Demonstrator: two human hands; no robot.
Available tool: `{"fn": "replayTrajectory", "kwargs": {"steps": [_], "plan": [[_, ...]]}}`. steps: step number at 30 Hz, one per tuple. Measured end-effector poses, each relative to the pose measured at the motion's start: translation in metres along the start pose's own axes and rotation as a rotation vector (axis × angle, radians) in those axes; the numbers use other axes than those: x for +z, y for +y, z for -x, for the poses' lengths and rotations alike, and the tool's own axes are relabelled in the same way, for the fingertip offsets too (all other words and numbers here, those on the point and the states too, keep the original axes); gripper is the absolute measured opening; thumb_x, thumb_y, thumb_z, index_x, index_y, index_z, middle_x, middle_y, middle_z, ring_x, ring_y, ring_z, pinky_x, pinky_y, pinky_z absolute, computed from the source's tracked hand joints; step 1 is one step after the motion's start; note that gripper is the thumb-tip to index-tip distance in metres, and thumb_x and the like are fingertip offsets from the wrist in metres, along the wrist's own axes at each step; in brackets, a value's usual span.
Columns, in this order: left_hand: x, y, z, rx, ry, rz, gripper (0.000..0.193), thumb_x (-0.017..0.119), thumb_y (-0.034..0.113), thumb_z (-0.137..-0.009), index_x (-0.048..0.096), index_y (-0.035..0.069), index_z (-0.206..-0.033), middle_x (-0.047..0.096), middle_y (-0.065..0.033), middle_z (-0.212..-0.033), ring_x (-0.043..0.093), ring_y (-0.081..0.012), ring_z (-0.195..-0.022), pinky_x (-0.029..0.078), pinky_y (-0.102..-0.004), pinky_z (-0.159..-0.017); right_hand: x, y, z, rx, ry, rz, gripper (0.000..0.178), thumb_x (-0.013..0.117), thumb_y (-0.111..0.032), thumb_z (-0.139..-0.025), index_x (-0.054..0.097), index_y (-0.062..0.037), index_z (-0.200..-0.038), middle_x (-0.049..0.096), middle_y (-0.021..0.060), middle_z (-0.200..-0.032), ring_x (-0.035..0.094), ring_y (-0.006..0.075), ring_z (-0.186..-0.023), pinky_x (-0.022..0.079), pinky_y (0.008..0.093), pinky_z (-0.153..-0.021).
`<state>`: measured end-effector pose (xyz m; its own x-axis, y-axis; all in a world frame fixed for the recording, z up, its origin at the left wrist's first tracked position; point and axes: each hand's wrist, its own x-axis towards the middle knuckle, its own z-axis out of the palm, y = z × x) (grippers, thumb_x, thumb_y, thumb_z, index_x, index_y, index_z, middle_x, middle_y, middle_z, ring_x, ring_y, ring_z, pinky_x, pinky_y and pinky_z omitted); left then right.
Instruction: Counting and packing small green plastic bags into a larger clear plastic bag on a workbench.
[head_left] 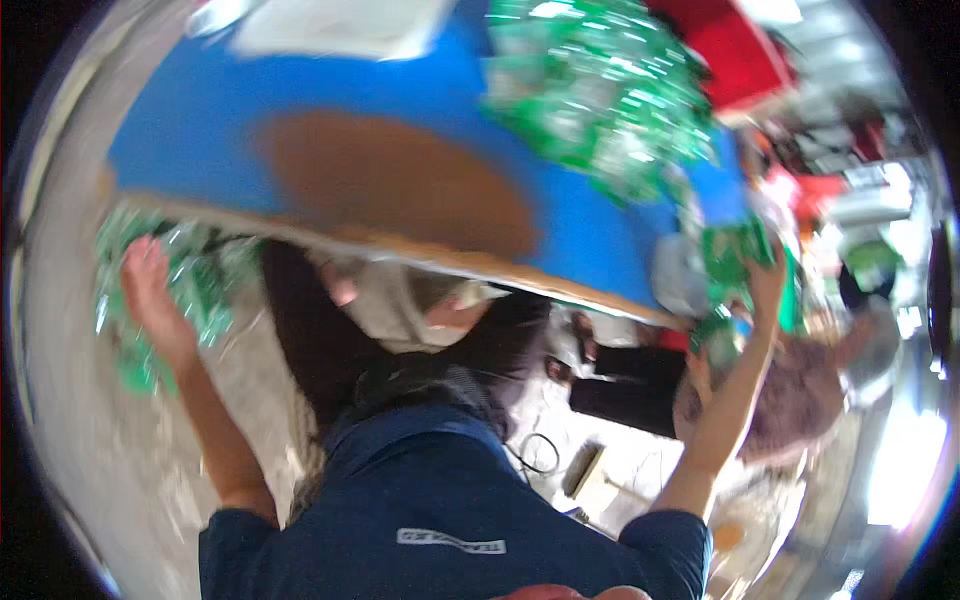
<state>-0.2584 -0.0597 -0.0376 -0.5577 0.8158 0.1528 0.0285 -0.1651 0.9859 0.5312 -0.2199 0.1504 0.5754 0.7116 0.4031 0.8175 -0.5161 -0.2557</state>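
My left hand is stretched out beyond the table's left end, over a heap of green and clear plastic bottles low down. Its fingers look extended, and I see nothing held in them. Out at the right, my right hand is closed around a green plastic bottle, though blur softens its outline. Beside that bottle a cloudy, pale plastic item rests at the table's right edge. A large pile of shiny green and clear bottles covers the table's far right.
The blue table has a big worn brown patch and a rough front edge. A pale sheet lies at the far left, a red box at the far right. Close on my right is another person. A dark cable curls on the floor.
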Motion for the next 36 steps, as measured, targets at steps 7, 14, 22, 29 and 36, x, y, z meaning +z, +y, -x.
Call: {"fn": "replayTrajectory", "kwargs": {"steps": [7,14,22,29,36], "plan": [[0.219,0.116,0.095,0.217,-1.023,0.476,0.139,0.093,0.008,-0.057,-0.003,0.008,-0.158,0.017,-0.0139,-0.161,0.017,-0.0277,-0.150,0.014,-0.0406,-0.121,-0.021,-0.233,0.026,-0.526,-0.615,-0.450,0.071,0.064,0.000,-0.081,0.041,-0.0076,-0.147,0.065,0.0161,-0.124,0.060,0.0223,-0.114,0.047,0.0380,-0.098],[0.255,0.093,0.081,0.189,-1.738,0.170,0.097,0.089,0.015,-0.067,0.038,0.006,-0.149,0.049,-0.0087,-0.143,0.043,-0.0230,-0.133,0.033,-0.0385,-0.113,0.071,-0.323,0.073,-0.669,-1.039,-1.078,0.076,0.063,0.008,-0.082,0.036,-0.0081,-0.151,0.057,0.0144,-0.136,0.053,0.0237,-0.125,0.044,0.0360,-0.104],[0.253,0.041,0.074,0.070,-1.522,-0.013,0.066,0.082,0.007,-0.072,0.053,0.004,-0.132,0.060,-0.0041,-0.123,0.055,-0.0139,-0.110,0.046,-0.0337,-0.096,0.197,-0.274,0.120,-0.223,-0.923,-1.815,0.129,0.091,-0.040,-0.065,0.008,-0.0090,-0.158,0.032,0.0204,-0.156,0.029,0.0314,-0.145,0.023,0.0458,-0.119],[0.246,0.032,0.081,0.164,-1.337,0.096,0.101,0.084,0.002,-0.068,0.025,0.006,-0.150,0.048,-0.0071,-0.139,0.043,-0.0203,-0.132,0.035,-0.0368,-0.111,0.169,-0.312,0.156,-0.344,-0.704,-1.133,0.126,0.094,-0.018,-0.060,0.011,-0.0047,-0.155,0.045,0.0183,-0.144,0.043,0.0288,-0.135,0.037,0.0392,-0.112],[0.244,0.029,0.085,0.122,-1.285,0.119,0.128,0.089,0.006,-0.063,0.002,0.006,-0.157,0.034,-0.0117,-0.150,0.033,-0.0242,-0.141,0.028,-0.0388,-0.117,0.165,-0.314,0.152,-0.588,-0.519,-0.984,0.110,0.090,-0.022,-0.064,0.021,-0.0056,-0.148,0.052,0.0258,-0.134,0.052,0.0395,-0.126,0.044,0.0445,-0.104]]}}
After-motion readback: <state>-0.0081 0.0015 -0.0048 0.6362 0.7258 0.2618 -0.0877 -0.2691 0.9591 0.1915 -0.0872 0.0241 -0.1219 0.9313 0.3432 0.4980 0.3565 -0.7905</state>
